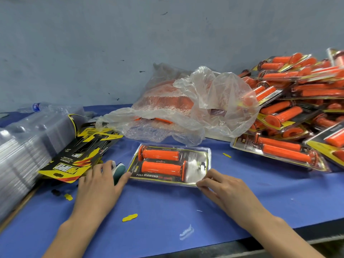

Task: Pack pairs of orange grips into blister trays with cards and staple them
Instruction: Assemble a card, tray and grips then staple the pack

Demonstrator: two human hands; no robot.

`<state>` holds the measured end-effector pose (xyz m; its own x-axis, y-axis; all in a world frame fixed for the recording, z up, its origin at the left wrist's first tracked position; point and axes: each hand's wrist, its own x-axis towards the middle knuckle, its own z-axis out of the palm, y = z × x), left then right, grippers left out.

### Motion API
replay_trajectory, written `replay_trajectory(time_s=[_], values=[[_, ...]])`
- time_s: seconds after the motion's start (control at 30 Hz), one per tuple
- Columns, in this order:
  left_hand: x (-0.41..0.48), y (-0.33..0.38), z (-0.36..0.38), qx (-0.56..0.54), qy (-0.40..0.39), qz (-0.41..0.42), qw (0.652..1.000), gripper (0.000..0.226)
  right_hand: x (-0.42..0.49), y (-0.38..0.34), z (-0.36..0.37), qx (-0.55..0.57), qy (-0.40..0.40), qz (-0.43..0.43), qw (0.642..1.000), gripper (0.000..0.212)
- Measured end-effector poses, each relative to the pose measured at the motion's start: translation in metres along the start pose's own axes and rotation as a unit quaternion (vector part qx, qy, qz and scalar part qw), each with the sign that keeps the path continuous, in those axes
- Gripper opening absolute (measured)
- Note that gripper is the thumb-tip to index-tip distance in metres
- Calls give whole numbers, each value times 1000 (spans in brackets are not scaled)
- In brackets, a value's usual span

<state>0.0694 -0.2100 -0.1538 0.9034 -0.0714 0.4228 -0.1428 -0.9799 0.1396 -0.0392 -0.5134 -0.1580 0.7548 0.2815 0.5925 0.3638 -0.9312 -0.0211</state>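
2 knurled grips (161, 167), glossy tray (198, 173)

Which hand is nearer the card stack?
Left. The left hand lies beside the card stack; the right hand pinches the blister pack at its right corner.

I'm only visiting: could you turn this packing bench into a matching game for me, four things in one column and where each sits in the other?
Things
1. stack of clear trays
2. printed cards
3. plastic bag of loose grips
4. pile of finished packs

Places
A. heaped at the far right
B. at the back, behind the blister pack
C. far left edge of the table
D. on the left, just right of the trays

Pairs: 1-C, 2-D, 3-B, 4-A
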Motion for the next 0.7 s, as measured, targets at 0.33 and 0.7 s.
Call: replay_trajectory(time_s=[0.33, 0.7], values=[[2, -22, -18, -137, -47, -93, 985, 45, 2, 1, 5, 48, 0, 54, 997, 3], [-33, 66, -37, -545, -452, -141, 692, 68, 7, -9, 6, 62, 0, 83, 995, 8]])
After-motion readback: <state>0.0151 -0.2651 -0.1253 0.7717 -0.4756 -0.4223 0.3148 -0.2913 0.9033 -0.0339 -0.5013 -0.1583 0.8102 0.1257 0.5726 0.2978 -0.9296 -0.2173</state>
